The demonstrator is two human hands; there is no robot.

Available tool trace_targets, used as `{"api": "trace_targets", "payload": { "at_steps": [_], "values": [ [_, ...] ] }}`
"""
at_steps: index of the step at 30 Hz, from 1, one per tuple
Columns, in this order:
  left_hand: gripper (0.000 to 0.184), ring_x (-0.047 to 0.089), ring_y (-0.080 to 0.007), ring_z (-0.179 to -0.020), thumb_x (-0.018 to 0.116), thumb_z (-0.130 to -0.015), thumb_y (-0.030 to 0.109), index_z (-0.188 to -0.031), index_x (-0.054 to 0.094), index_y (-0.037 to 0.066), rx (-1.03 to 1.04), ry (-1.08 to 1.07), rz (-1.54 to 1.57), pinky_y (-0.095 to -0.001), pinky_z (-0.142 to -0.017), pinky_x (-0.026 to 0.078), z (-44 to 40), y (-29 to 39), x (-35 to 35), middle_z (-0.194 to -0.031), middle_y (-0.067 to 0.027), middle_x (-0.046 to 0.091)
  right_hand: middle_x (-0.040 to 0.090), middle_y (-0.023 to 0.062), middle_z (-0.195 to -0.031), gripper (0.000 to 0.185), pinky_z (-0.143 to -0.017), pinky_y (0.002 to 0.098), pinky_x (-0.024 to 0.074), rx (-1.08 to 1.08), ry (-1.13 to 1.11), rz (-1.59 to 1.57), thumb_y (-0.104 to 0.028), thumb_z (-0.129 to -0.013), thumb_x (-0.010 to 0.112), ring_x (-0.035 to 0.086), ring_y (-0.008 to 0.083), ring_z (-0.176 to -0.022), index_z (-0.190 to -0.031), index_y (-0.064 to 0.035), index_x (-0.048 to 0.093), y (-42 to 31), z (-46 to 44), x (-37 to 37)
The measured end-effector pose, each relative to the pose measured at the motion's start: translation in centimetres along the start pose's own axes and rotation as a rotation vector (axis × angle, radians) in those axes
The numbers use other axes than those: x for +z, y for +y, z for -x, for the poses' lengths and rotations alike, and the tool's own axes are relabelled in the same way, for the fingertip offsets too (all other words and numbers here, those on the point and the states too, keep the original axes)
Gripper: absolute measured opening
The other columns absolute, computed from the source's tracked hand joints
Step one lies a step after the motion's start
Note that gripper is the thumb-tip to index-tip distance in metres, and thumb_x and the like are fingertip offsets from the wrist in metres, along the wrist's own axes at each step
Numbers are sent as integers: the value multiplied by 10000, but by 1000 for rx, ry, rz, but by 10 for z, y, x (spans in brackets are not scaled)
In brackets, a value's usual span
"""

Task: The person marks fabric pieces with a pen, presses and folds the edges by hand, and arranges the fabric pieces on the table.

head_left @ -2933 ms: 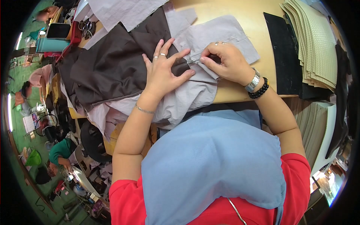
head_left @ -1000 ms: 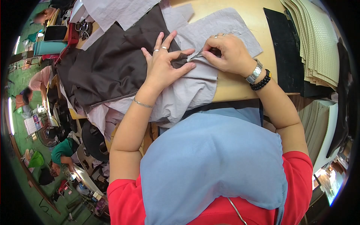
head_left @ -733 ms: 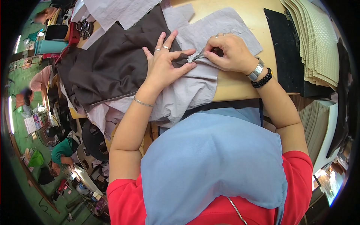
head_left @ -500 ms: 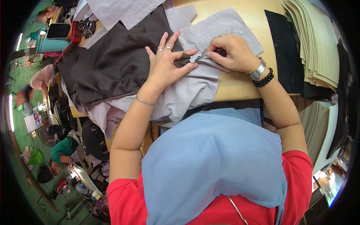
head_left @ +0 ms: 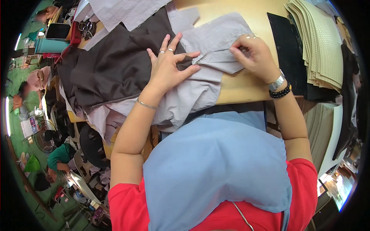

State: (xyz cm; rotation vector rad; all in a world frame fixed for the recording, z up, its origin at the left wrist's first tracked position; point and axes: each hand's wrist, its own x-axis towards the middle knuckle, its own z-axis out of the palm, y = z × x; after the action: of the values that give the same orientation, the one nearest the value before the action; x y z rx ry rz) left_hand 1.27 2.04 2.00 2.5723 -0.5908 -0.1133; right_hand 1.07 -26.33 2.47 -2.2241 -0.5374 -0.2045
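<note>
A dark brown fabric piece lies on the table, joined or overlapped with thin light grey fabric. My left hand rests on the cloth with its fingers spread. Its thumb and forefinger are apart, on either side of a small dark fabric corner where the two cloths meet. To the right, my right hand has thumb and forefinger pinched at the light grey fabric. A taut crease runs from there back toward my left hand. The exact spot between the right fingertips is hidden.
Stacked cream textured sheets and a black board lie along the right side of the wooden table. More pale cloth covers the far left. Beyond the left edge are a fan and people at other workplaces.
My right hand has moved rightward, away from my left hand. The bunched light grey fabric between them is now drawn out flatter. My left hand has stayed nearly in place.
</note>
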Motion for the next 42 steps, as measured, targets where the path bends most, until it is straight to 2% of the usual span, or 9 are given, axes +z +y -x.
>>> {"api": "trace_targets", "payload": {
  "at_steps": [2, 3, 6, 24, 27, 30, 33, 37, 42],
  "values": [
    [405, 213, -384, -1486, 781, -732, 528, -1099, 763, 358, -2, -8, -2, -795, -1062, 39, 0, 1, 0, -1563, -120, 378, 641, 48, -683, 87, -609, 340, 452, -143, 29, 116, -177, -833, 701, 617, 219, -654, -826, -100, 663, -13, -1, 12],
    [409, 213, -385, -1486, 781, -732, 529, -1104, 761, 359, -3, -11, -7, -795, -1062, 39, 0, 1, -1, -1563, -120, 376, 663, 34, -718, 83, -648, 372, 446, -128, 2, 179, -197, -827, 695, 640, 232, -700, -801, -130, 654, -23, 0, 16],
    [421, 211, -383, -1487, 781, -730, 536, -1114, 755, 367, 10, -4, -12, -796, -1061, 39, 0, -1, 0, -1567, -119, 370, 664, 14, -742, 99, -678, 368, 435, -154, -8, 271, -223, -842, 685, 637, 216, -726, -803, -139, 652, -29, -4, 28],
    [433, 207, -378, -1490, 788, -721, 531, -1118, 755, 361, 7, -11, -11, -784, -1073, 33, 0, -2, 1, -1568, -117, 369, 642, 7, -725, 94, -681, 367, 422, -158, -20, 255, -204, -830, 691, 618, 208, -722, -796, -130, 645, -25, -6, 34],
    [428, 196, -340, -1503, 816, -712, 487, -1116, 759, 358, -12, -6, 1, -767, -1084, 11, 0, -1, 2, -1584, -51, 363, 651, 9, -725, 94, -673, 382, 431, -167, -10, 249, -212, -831, 682, 630, 213, -723, -788, -137, 644, -27, -8, 37],
    [433, 192, -340, -1504, 818, -708, 491, -1115, 759, 358, -11, -10, -2, -767, -1083, 9, 0, -1, 1, -1583, -63, 363, 648, 12, -717, 99, -671, 379, 439, -149, -29, 224, -215, -829, 686, 630, 218, -712, -781, -137, 647, -26, -8, 37],
    [470, 203, -386, -1489, 789, -712, 553, -1142, 744, 369, 14, -29, -22, -791, -1067, 37, 0, -2, -1, -1571, -138, 356, 645, 15, -707, 109, -670, 372, 448, -116, -59, 161, -219, -822, 693, 628, 223, -695, -771, -135, 646, -21, -9, 41],
    [498, 196, -391, -1490, 791, -699, 570, -1154, 738, 373, 40, -43, -29, -796, -1063, 41, 0, -2, -2, -1573, -152, 346, 644, 21, -692, 112, -645, 369, 452, -191, -22, 200, -220, -816, 697, 625, 228, -668, -769, -131, 648, -21, -10, 45],
    [509, 204, -389, -1488, 793, -694, 575, -1158, 736, 375, 47, -58, -44, -797, -1061, 46, 0, -4, -3, -1574, -151, 344, 633, 46, -688, 109, -606, 364, 448, -169, -73, 17, -192, -805, 712, 610, 243, -645, -776, -108, 649, -11, -13, 41]
  ]
}}
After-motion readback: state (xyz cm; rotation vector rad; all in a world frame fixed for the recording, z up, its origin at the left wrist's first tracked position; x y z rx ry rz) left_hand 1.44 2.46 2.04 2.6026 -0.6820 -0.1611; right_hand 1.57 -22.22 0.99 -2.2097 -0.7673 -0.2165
